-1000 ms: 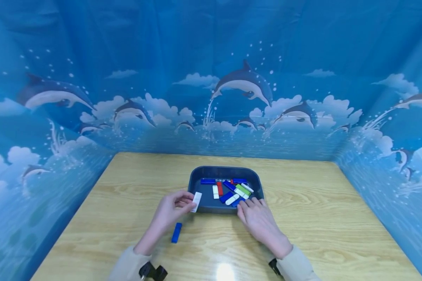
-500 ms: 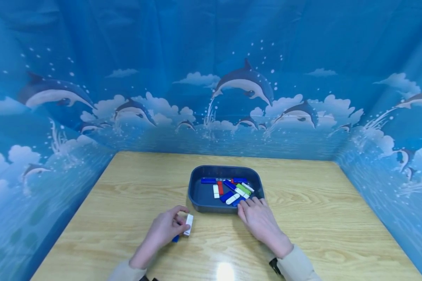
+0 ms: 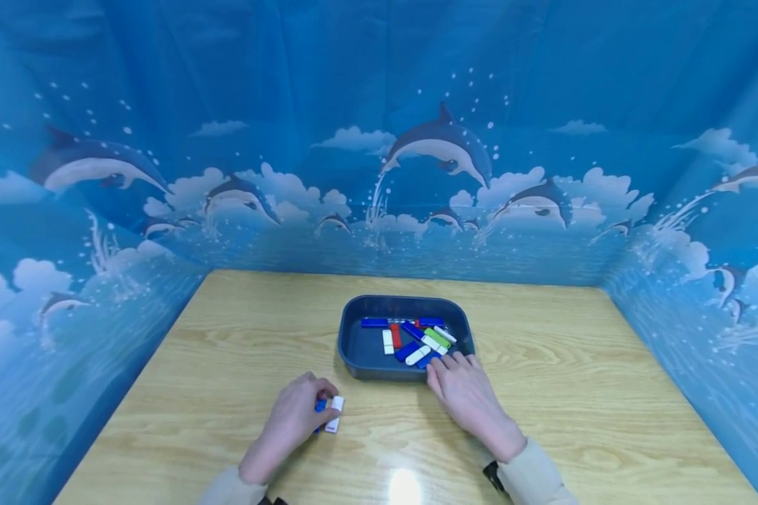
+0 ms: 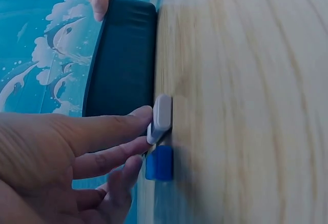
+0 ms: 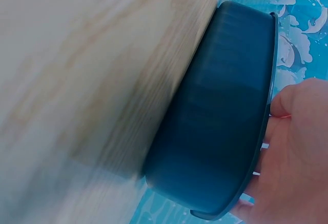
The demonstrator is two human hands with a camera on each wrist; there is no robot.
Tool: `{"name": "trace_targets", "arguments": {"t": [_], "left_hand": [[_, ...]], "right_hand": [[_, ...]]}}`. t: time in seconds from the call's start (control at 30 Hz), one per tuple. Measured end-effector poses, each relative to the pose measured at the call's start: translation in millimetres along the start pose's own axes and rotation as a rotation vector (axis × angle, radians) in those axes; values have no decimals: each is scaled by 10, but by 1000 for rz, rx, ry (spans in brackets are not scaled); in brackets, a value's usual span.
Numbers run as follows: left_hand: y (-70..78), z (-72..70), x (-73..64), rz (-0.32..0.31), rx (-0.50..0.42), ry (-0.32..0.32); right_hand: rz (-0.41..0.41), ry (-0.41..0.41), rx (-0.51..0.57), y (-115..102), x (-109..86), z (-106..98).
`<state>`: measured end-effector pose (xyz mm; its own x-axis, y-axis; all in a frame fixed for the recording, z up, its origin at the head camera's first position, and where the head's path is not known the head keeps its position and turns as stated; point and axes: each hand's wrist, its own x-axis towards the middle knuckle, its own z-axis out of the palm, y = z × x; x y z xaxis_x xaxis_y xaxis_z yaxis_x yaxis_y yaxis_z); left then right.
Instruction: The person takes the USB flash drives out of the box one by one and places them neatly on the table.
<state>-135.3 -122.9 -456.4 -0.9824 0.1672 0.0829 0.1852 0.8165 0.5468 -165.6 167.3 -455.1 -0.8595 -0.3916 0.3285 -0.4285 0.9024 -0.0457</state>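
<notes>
Beside the tray my left hand pinches a white USB flash drive between thumb and finger, low at the table. A blue flash drive lies right next to it, partly hidden by that hand in the head view. My right hand grips the near right rim of a dark blue tray, fingers curled over the edge. Inside the tray lie several flash drives, among them a green one, a red one and a white one.
The wooden table extends around the tray on every side. Behind it and at both sides hangs a blue curtain printed with dolphins.
My left hand has carried the white flash drive from the tray's near left corner toward me and down beside the blue one. The right hand has stayed on the rim.
</notes>
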Motion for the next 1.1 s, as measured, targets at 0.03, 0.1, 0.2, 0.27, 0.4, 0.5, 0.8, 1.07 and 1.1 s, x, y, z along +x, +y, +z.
{"name": "trace_targets", "arguments": {"t": [0.03, 0.1, 0.2, 0.27, 0.4, 0.5, 0.8, 1.07, 1.1], "left_hand": [[0, 1, 0, -8, 32, 3], [-2, 0, -2, -21, 76, 11], [-17, -7, -4, -42, 99, 10], [-36, -19, -2, -24, 89, 32], [-57, -53, 35, 16, -4, 118], [-48, -83, 79, 26, -90, 177], [77, -156, 220, 77, -143, 246], [275, -182, 445, 81, -122, 245], [305, -181, 477, 83, -124, 247]], "right_hand": [[1, 0, -2, 3, -1, 3], [0, 1, -4, 8, -1, 8], [-2, 1, -3, 7, 3, 9], [-1, 1, -2, 4, 5, 4], [-2, 6, -1, 1, 11, -1], [-3, 8, -1, 3, 11, 2], [-4, 2, 2, -1, 2, 5], [8, -7, 5, -5, 3, 4], [8, -9, 5, -5, 3, 4]]}}
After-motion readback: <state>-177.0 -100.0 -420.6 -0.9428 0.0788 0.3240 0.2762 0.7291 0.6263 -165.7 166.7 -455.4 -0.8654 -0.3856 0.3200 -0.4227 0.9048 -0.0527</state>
